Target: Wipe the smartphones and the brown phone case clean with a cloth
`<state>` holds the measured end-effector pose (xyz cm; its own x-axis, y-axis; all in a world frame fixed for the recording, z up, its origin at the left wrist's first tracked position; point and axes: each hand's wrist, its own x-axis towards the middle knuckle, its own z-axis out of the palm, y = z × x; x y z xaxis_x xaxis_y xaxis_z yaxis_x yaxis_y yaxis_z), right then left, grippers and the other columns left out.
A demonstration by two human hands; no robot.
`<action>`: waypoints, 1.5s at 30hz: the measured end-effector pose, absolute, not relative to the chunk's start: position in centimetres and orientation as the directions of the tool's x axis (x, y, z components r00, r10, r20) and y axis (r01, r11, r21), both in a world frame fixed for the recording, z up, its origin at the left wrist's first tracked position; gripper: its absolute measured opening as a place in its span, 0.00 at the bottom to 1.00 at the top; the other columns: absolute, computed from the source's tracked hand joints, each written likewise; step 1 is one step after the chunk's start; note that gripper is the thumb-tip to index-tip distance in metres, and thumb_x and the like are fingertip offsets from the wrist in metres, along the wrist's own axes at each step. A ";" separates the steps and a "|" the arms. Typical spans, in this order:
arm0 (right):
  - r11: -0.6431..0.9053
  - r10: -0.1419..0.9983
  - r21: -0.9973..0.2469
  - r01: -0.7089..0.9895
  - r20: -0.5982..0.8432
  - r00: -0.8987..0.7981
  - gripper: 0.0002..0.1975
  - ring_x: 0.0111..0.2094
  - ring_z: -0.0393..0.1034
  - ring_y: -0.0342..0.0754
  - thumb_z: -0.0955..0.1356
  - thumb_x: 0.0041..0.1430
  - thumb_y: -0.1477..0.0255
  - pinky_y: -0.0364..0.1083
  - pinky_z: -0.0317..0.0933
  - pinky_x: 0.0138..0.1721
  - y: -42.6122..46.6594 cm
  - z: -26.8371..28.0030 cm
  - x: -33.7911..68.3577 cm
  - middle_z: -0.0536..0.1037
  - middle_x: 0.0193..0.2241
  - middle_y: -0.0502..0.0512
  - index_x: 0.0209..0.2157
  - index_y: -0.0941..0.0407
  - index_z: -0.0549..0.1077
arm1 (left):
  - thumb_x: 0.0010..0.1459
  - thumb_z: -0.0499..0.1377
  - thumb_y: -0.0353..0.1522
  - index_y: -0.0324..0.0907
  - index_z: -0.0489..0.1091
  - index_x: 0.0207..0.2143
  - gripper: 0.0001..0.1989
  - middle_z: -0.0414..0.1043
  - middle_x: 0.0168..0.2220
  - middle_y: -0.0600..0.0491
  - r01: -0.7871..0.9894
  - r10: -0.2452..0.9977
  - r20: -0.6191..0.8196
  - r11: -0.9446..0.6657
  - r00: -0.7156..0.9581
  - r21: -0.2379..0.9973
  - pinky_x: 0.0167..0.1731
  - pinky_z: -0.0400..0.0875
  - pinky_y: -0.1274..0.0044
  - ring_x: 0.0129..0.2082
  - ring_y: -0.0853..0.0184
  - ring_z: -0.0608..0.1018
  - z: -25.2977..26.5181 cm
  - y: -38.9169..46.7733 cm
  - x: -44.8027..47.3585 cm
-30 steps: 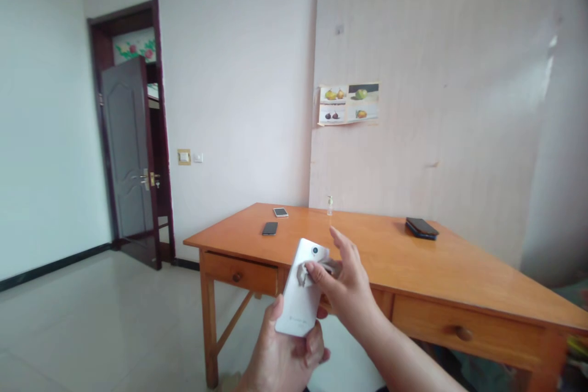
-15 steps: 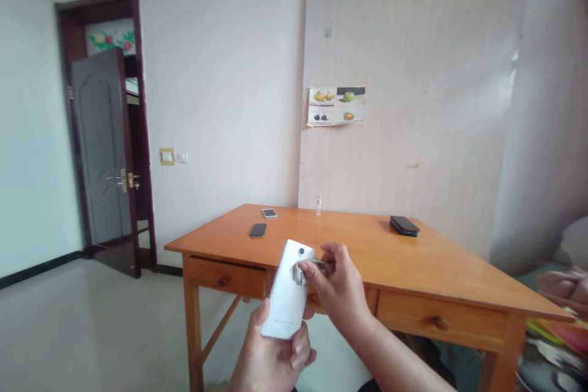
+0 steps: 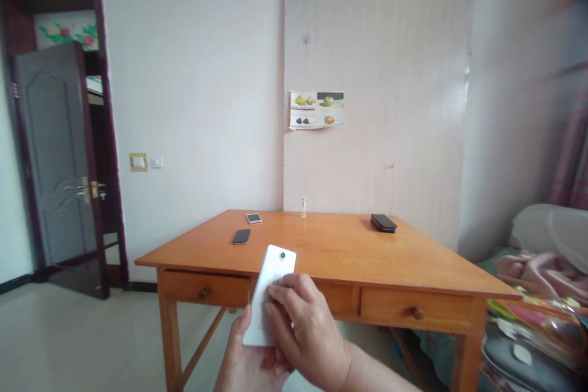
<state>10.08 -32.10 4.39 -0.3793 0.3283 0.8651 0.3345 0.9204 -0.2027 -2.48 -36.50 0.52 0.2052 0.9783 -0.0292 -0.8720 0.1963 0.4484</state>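
Note:
A white smartphone (image 3: 263,303) is held up in front of the table, its back and camera lens facing me. My left hand (image 3: 248,361) grips it from below, thumb along its left edge. My right hand (image 3: 305,324) is closed, with its fingertips pressed against the phone's back below the lens. A small greyish cloth showed in that hand half a second ago; now the fingers hide almost all of it. The lower right part of the phone is covered by the right hand.
On the wooden table (image 3: 321,251) lie a dark phone (image 3: 241,236), a white-framed phone (image 3: 254,218) and a stack of dark phones (image 3: 383,223). A small pump bottle (image 3: 304,207) stands at the back edge. Bedding (image 3: 537,275) is at the right.
My right hand has slid down the phone's back and now covers more of it, hiding the cloth. The view has turned right, so the table and door sit further left.

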 end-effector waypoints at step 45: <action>0.918 0.358 -0.204 0.339 0.794 -0.491 0.08 0.31 0.69 0.46 0.63 0.64 0.73 0.44 0.63 0.33 -32.1 5.1 9.8 0.72 0.34 0.54 0.41 0.53 0.72 | 0.58 0.57 0.51 0.40 0.73 0.33 0.22 0.67 0.18 0.56 -0.871 0.982 0.026 0.152 0.186 0.466 0.26 0.55 0.78 0.18 0.72 0.66 -1.6 -35.3 -2.4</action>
